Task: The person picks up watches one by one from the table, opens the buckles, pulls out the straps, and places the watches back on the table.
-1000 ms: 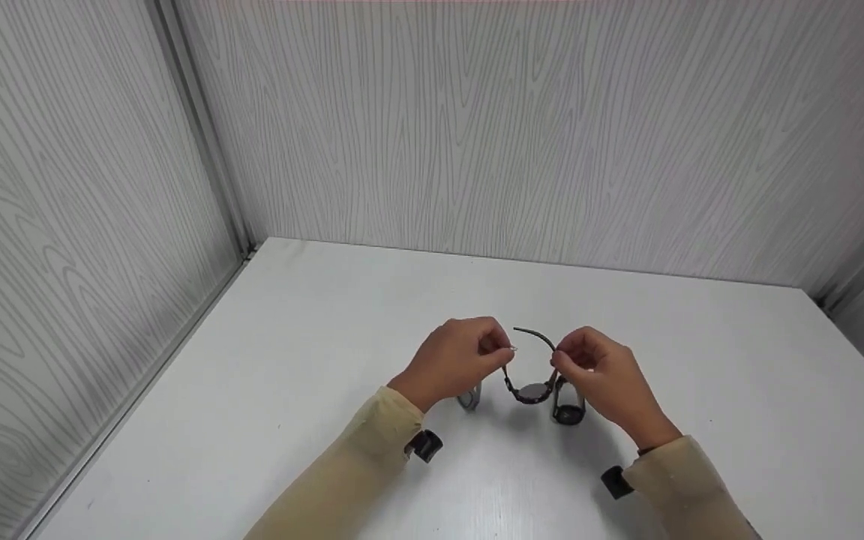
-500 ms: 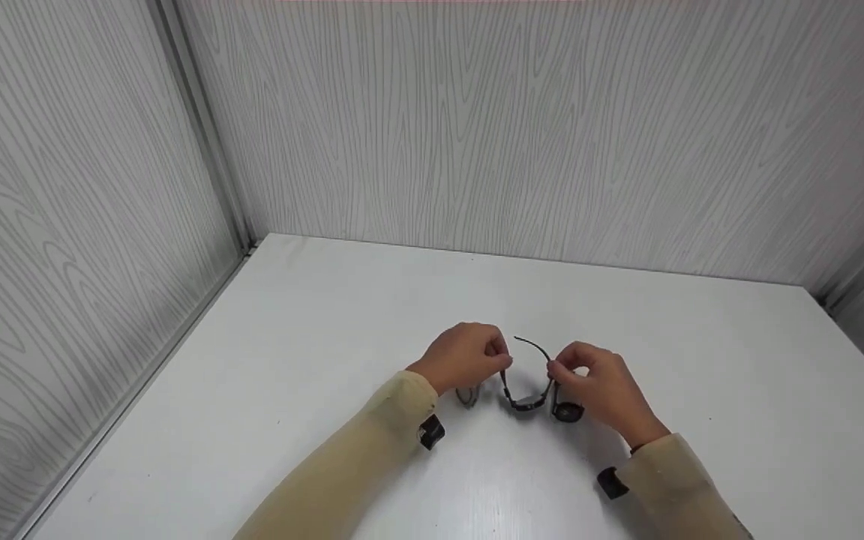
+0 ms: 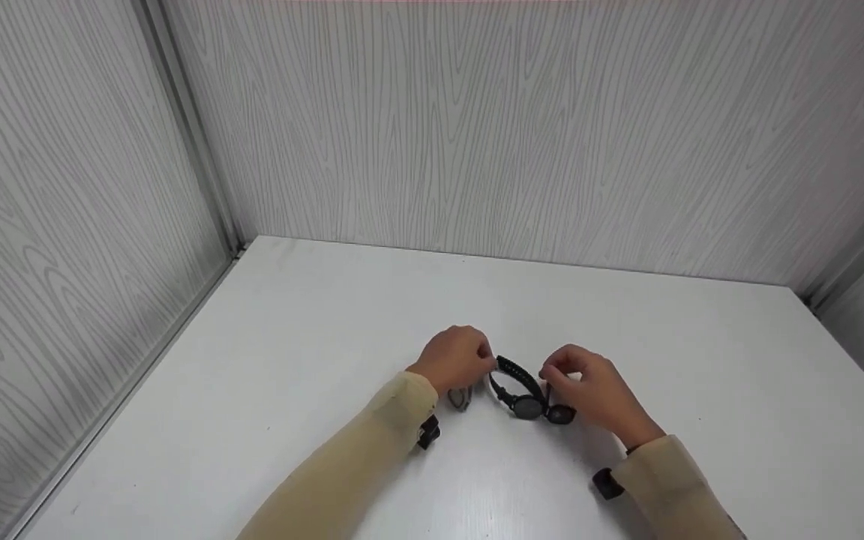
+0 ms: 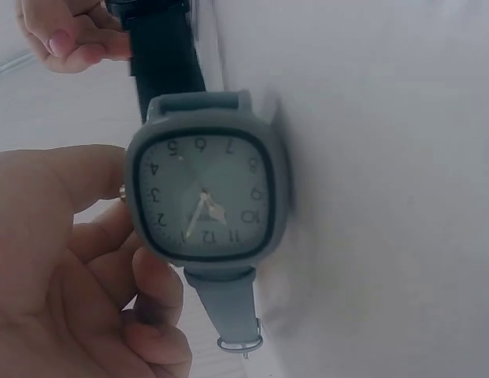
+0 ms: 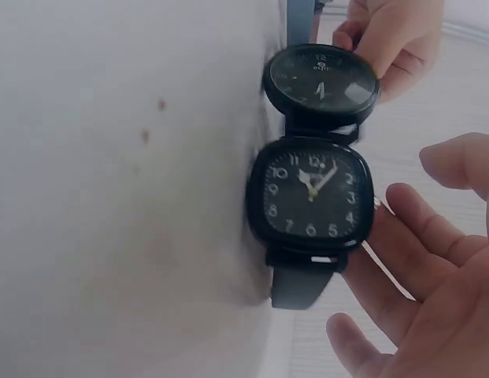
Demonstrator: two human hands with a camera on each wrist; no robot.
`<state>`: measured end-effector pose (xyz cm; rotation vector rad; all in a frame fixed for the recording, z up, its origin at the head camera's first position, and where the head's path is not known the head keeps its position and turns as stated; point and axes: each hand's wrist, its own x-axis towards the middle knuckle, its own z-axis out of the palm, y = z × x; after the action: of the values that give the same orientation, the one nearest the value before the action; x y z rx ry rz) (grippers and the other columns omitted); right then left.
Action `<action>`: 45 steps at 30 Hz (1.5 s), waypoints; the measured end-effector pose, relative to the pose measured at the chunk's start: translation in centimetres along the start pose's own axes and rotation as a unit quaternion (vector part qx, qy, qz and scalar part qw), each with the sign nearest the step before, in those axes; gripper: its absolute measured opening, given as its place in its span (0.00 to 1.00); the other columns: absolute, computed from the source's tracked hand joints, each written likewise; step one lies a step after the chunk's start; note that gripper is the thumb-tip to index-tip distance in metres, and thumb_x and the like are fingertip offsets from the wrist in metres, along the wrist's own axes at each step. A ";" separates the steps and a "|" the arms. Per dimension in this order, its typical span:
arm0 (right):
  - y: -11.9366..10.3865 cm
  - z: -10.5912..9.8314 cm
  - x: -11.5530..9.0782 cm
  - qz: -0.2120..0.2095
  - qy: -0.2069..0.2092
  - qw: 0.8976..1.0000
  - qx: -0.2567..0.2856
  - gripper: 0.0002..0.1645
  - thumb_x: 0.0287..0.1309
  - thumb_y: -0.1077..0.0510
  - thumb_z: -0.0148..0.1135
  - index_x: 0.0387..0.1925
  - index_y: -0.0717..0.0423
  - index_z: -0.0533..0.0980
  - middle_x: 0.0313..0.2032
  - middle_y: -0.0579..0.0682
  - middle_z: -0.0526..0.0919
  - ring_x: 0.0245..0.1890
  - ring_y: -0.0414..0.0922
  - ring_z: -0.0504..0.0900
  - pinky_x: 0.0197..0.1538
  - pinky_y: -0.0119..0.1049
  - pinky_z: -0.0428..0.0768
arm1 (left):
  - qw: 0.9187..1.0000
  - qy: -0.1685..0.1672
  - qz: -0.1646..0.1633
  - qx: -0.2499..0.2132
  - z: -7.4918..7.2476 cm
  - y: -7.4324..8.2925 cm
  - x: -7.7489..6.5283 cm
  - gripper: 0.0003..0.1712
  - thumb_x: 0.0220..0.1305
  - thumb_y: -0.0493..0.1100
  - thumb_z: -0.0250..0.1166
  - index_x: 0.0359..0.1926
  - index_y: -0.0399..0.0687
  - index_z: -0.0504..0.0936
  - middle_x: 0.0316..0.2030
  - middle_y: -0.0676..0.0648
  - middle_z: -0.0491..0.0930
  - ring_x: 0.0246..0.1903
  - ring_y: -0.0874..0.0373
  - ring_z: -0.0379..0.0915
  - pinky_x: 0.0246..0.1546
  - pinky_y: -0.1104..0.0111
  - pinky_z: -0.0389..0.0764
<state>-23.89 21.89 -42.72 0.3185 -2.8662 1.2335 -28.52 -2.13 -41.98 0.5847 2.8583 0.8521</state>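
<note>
Three wristwatches stand close together on the white table. In the middle, the round black watch [image 3: 528, 407] has its strap curved up behind it. My left hand [image 3: 451, 358] pinches the end of that strap with thumb and fingers, partly hidden in its own wrist view by the grey square watch [image 4: 203, 193]. My right hand [image 3: 593, 386] is beside the black square watch [image 5: 313, 193], at the right end of the row. Its thumb and fingers are apart in the right wrist view, with no strap visible between them.
The white tabletop [image 3: 372, 300] reaches back to a wood-grain panel [image 3: 432, 127]. Another panel [image 3: 49, 225] rises on the left. Both sleeves [image 3: 353, 450] cross the front of the table, each with a small black device [image 3: 608, 484] at the wrist.
The round black watch has come down to the table, its face now tilted upward. Its long strap end has left my right fingers and swung toward my left hand.
</note>
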 end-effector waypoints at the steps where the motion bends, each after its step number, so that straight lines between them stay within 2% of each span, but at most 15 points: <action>1: 0.0 -0.2 0.0 0.000 0.001 1.000 0.000 0.07 0.72 0.51 0.62 0.42 0.48 0.82 0.40 0.46 0.87 0.49 0.45 0.81 0.54 0.46 0.76 | 1.000 -0.002 0.000 0.001 0.1 -0.1 0.0 0.10 0.69 0.46 0.66 0.38 0.49 0.91 0.36 0.54 0.87 0.34 0.61 0.78 0.42 0.64 0.81; 5: 0.0 -0.8 -0.1 0.004 0.003 1.000 -0.009 0.07 0.73 0.51 0.60 0.43 0.49 0.81 0.39 0.45 0.86 0.52 0.48 0.81 0.56 0.49 0.76 | 1.000 -0.007 0.005 0.019 0.2 -0.2 0.1 0.10 0.69 0.47 0.67 0.35 0.49 0.92 0.33 0.54 0.87 0.36 0.58 0.81 0.45 0.61 0.82; 7: -0.1 -1.1 -0.2 0.002 0.000 1.000 -0.016 0.09 0.74 0.51 0.60 0.44 0.50 0.81 0.40 0.46 0.85 0.54 0.49 0.81 0.57 0.50 0.76 | 1.000 0.001 0.012 0.024 0.1 -0.2 0.1 0.11 0.70 0.46 0.66 0.35 0.49 0.92 0.32 0.54 0.87 0.37 0.57 0.81 0.47 0.60 0.82; 9: -0.3 -1.5 -0.3 -0.002 0.000 1.000 -0.022 0.10 0.74 0.50 0.59 0.45 0.51 0.81 0.40 0.46 0.85 0.55 0.50 0.82 0.56 0.50 0.78 | 0.999 0.026 0.026 0.019 -0.3 0.0 0.0 0.12 0.72 0.46 0.64 0.37 0.49 0.92 0.34 0.54 0.87 0.40 0.55 0.80 0.51 0.59 0.80; 12: -0.8 -2.2 -0.6 -0.017 0.010 0.999 -0.026 0.10 0.74 0.52 0.59 0.45 0.53 0.81 0.40 0.47 0.85 0.50 0.48 0.84 0.53 0.48 0.79 | 0.996 0.076 0.043 -0.021 -1.3 0.4 -0.5 0.12 0.74 0.44 0.61 0.43 0.50 0.91 0.37 0.55 0.87 0.43 0.55 0.78 0.52 0.59 0.78; 15: -1.5 -3.1 -0.9 -0.046 0.024 0.998 -0.036 0.07 0.74 0.54 0.60 0.44 0.52 0.81 0.39 0.46 0.85 0.46 0.44 0.83 0.52 0.46 0.80 | 0.989 0.117 0.060 -0.068 -2.9 1.0 -1.7 0.11 0.75 0.45 0.60 0.48 0.52 0.88 0.39 0.56 0.86 0.44 0.56 0.75 0.50 0.60 0.77; 18: -2.4 -4.0 -1.4 -0.073 0.034 0.995 -0.055 0.04 0.72 0.57 0.61 0.41 0.51 0.81 0.38 0.43 0.84 0.42 0.42 0.82 0.50 0.44 0.81 | 0.983 0.136 0.083 -0.096 -4.4 1.5 -3.4 0.10 0.75 0.46 0.60 0.49 0.55 0.86 0.39 0.57 0.84 0.43 0.58 0.75 0.48 0.61 0.77; 21: -3.2 -4.8 -2.1 -0.085 0.036 0.993 -0.079 0.03 0.70 0.59 0.62 0.39 0.49 0.81 0.35 0.41 0.83 0.38 0.41 0.82 0.44 0.40 0.82 | 0.979 0.149 0.102 -0.098 -5.4 1.8 -5.0 0.10 0.74 0.46 0.60 0.50 0.55 0.86 0.38 0.58 0.83 0.43 0.61 0.76 0.47 0.62 0.77; 24: -4.0 -5.4 -2.6 -0.082 0.025 0.991 -0.108 0.03 0.69 0.58 0.64 0.38 0.47 0.82 0.33 0.39 0.82 0.35 0.41 0.80 0.39 0.39 0.79 | 0.978 0.155 0.115 -0.081 -6.0 2.0 -5.9 0.11 0.74 0.45 0.60 0.51 0.55 0.85 0.38 0.58 0.83 0.41 0.61 0.77 0.45 0.63 0.78; 28: -4.7 -5.8 -3.2 -0.071 -0.005 0.986 -0.150 0.02 0.68 0.56 0.64 0.37 0.47 0.82 0.30 0.40 0.81 0.31 0.41 0.78 0.36 0.39 0.76 | 0.983 0.142 0.107 -0.042 -6.2 2.3 -6.4 0.11 0.73 0.45 0.61 0.52 0.54 0.84 0.37 0.57 0.84 0.39 0.60 0.78 0.42 0.63 0.79; 34: -4.4 -5.4 -3.2 -0.063 -0.058 0.980 -0.177 0.06 0.67 0.56 0.64 0.43 0.50 0.82 0.30 0.41 0.81 0.29 0.40 0.77 0.36 0.40 0.76 | 0.991 0.095 0.086 0.029 -6.1 2.0 -6.7 0.11 0.73 0.45 0.64 0.51 0.50 0.85 0.39 0.52 0.87 0.38 0.58 0.81 0.42 0.62 0.81; 39: -3.4 -5.0 -2.9 -0.035 -0.107 0.977 -0.180 0.14 0.66 0.59 0.65 0.52 0.55 0.79 0.33 0.43 0.82 0.28 0.40 0.77 0.35 0.40 0.77 | 0.992 0.073 0.096 0.032 -6.3 1.9 -6.9 0.10 0.72 0.44 0.64 0.50 0.49 0.85 0.38 0.52 0.87 0.37 0.58 0.81 0.42 0.61 0.80; 45: -2.3 -4.5 -2.6 -0.004 -0.130 0.971 -0.203 0.15 0.63 0.65 0.63 0.51 0.53 0.81 0.35 0.46 0.83 0.31 0.43 0.78 0.37 0.43 0.78 | 0.994 0.028 0.103 0.033 -6.4 2.4 -7.4 0.11 0.72 0.45 0.63 0.51 0.49 0.85 0.40 0.52 0.87 0.40 0.56 0.81 0.46 0.59 0.80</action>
<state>-21.21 24.07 -38.15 0.5121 -3.2336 0.6135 -22.17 -6.42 -35.42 0.8910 2.9230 0.8154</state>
